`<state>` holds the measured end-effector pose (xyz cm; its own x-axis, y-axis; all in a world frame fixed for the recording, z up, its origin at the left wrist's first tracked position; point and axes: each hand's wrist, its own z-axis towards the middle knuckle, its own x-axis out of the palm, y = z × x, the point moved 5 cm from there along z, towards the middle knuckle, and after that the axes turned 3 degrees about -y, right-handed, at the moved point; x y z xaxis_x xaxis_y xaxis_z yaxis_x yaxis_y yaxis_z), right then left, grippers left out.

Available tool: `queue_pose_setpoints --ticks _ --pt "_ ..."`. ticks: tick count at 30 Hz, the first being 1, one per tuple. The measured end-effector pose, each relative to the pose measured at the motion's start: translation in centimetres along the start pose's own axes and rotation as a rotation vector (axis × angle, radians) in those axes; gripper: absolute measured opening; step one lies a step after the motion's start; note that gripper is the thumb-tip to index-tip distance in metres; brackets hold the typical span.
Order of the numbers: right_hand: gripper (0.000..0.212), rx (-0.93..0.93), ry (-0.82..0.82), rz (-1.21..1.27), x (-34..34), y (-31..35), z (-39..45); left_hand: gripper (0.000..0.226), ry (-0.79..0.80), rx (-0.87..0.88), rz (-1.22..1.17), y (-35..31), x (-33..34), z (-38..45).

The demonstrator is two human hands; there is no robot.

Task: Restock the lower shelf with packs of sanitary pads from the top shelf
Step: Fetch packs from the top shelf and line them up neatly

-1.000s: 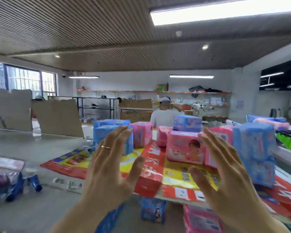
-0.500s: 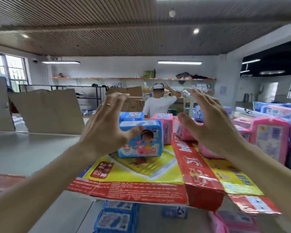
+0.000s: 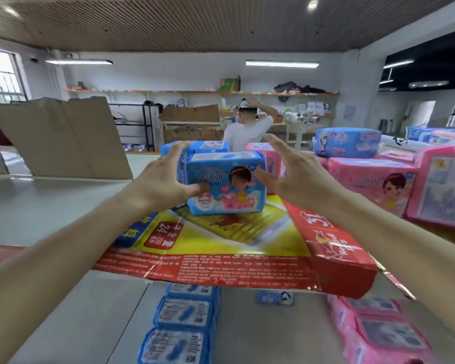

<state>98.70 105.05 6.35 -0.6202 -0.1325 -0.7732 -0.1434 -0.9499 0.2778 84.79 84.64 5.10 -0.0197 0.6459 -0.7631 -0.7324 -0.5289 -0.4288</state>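
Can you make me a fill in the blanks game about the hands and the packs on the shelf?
1. The left hand grips a pack that is ____ in colour.
2. The right hand has its fingers ____ beside that pack.
3. The pack stands on flattened printed ____.
4. To the right stand packs coloured ____.

Missing words: blue; open; cardboard; pink

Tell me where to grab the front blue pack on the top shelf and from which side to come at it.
Grip the front blue pack by its two short ends, one hand per side. It stands on its long edge, broad printed face toward the camera, so the ends are free. The left hand already wraps the left end; the right hand is open beside the right end. Another blue pack behind probably blocks a rear grip.
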Motion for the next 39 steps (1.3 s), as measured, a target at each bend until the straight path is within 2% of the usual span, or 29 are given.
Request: queue_pose_setpoints --ticks 5,10,14,17,19,22,24,30,33,35,39 --pt "0.078 -0.033 0.12 0.079 2.4 1.0 -0.4 0.082 0.092 0.047 0.026 0.0 1.2 -0.1" --pt "0.072 -0.039 0.045 0.103 2.7 1.6 -0.7 0.072 0.07 0.06 -0.049 0.1 0.9 0.5" --pt "0.065 -0.083 -0.084 0.097 0.6 2.3 -2.4 0.072 0.037 0.077 -0.205 -1.1 0.3 0.2" --pt "0.067 -0.078 -0.198 0.146 -1.6 2.5 -3.7 0.077 -0.054 0.083 -0.359 -2.5 -0.7 -0.7" --pt "0.072 -0.079 -0.28 0.215 -3.1 2.4 -4.7 0.063 -0.163 0.109 -0.412 -4.1 -1.6 -2.0" --pt "0.082 -0.117 -0.409 0.312 -5.0 2.1 -6.8 0.02 -0.278 0.185 -0.563 -7.5 -2.6 -4.5" --pt "0.079 -0.151 -0.483 0.303 -5.9 1.8 -8.1 0.018 -0.318 0.215 -0.648 -9.4 -2.9 -6.1" --pt "0.062 -0.194 -0.611 0.202 -9.2 0.3 -12.4 0.016 -0.268 0.23 -0.637 -13.3 -1.7 -9.9" --pt "0.062 -0.217 -0.666 0.149 -11.4 -0.3 -15.4 0.014 -0.283 0.247 -0.627 -16.1 -1.3 -12.3" --pt "0.068 -0.223 -0.669 0.174 -12.6 -0.9 -17.6 0.012 -0.277 0.252 -0.653 -17.9 -0.8 -14.2" --pt "0.068 -0.178 -0.552 0.395 -13.4 -2.2 -21.2 0.007 -0.26 0.218 -0.641 -20.1 0.9 -18.1"
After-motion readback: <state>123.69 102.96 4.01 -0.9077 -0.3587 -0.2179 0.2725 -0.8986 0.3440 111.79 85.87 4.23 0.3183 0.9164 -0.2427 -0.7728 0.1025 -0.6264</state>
